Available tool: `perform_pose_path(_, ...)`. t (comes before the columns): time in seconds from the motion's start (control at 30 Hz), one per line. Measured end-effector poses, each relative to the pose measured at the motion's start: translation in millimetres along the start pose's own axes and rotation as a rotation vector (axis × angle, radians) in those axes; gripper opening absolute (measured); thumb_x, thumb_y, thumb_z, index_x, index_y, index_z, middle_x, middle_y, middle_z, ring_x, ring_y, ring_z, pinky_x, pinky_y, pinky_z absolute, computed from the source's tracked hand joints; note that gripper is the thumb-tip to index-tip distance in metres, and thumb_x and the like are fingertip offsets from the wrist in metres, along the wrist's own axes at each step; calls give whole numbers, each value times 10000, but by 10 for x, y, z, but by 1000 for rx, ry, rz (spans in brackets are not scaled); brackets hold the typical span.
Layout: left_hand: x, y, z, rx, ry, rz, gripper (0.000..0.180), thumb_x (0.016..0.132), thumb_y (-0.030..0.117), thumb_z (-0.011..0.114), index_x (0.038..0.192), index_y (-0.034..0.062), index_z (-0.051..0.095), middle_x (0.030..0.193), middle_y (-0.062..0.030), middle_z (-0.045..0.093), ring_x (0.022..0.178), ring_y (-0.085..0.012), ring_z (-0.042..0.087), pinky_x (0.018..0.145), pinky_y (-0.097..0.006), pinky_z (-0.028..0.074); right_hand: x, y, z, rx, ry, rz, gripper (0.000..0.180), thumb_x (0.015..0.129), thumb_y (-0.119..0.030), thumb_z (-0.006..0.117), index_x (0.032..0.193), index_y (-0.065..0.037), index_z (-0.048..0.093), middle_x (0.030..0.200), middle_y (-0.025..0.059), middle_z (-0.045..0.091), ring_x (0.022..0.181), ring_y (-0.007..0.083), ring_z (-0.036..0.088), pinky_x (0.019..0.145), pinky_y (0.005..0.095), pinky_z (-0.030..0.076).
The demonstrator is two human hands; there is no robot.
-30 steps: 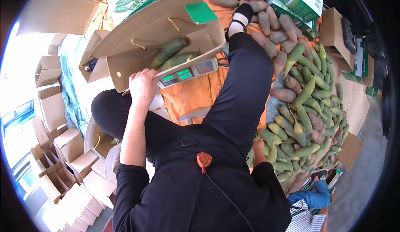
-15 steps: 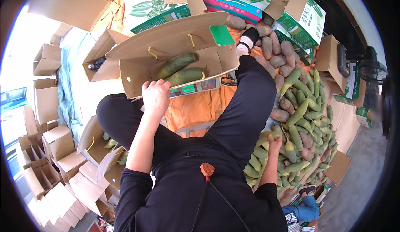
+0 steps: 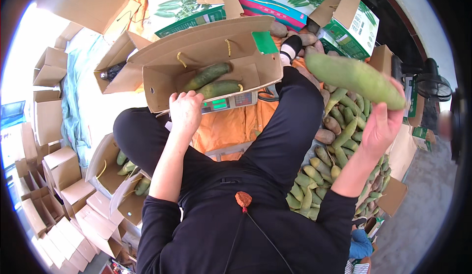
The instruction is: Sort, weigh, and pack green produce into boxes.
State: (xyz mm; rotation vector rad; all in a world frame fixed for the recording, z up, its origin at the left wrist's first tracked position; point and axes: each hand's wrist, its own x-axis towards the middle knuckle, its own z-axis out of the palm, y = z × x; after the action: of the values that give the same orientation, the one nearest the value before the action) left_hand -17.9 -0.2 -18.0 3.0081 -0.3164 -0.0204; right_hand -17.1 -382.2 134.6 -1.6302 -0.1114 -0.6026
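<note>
A long green radish (image 3: 351,75) is raised in my right hand (image 3: 386,121), whose fingers close round its end, above the heap of green radishes (image 3: 346,138). With my left hand (image 3: 185,111) I grip the near edge of an open cardboard box (image 3: 162,84). Inside that box lie two dark green radishes (image 3: 220,89), side by side. The box rests on a scale (image 3: 221,104) with a lit green display, partly hidden beneath it.
Reddish-brown radishes (image 3: 324,136) lie beside my right leg. Printed cartons (image 3: 351,25) stand at the far side. Open boxes with radishes (image 3: 130,202) sit at my left, near stacked empty cartons (image 3: 73,168). A black fan (image 3: 432,84) stands at right; another person (image 3: 360,244) shows partly behind the heap.
My right hand has risen from the heap at my right side, lifting a green radish up and outward. My left hand stays on the box edge.
</note>
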Motion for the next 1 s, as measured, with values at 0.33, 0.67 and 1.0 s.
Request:
perform_pose_path(0.33, -16, 15, -6, -6, -8, 16, 90, 731, 115, 656, 820, 123, 660, 777, -37, 602, 834, -241, 605, 844, -422, 421, 141, 427, 1588, -152, -792, 155, 479, 799, -33, 643, 1251, -39, 484, 1190, 103, 549, 1122, 197, 529, 971, 330, 413)
perform_pose_path(0.67, 42, -42, 63, 44, -15, 14, 127, 735, 89, 599, 834, 131, 666, 811, -58, 625, 850, -251, 614, 839, -418, 443, 128, 804, 1073, -255, -581, 256, 356, 859, -104, 632, 1208, -63, 574, 1069, 53, 635, 938, 120, 584, 837, 262, 478)
perform_pose_path(1.0, 106, 12, 0, 5, -142, 17, 167, 784, 142, 638, 938, 78, 650, 869, -97, 621, 882, -299, 605, 811, -410, 445, -1721, 1815, -1412, -762, -225, 790, 266, 819, -155, 624, 1064, -54, 632, 965, 158, 671, 892, 279, 651, 796, 346, 500)
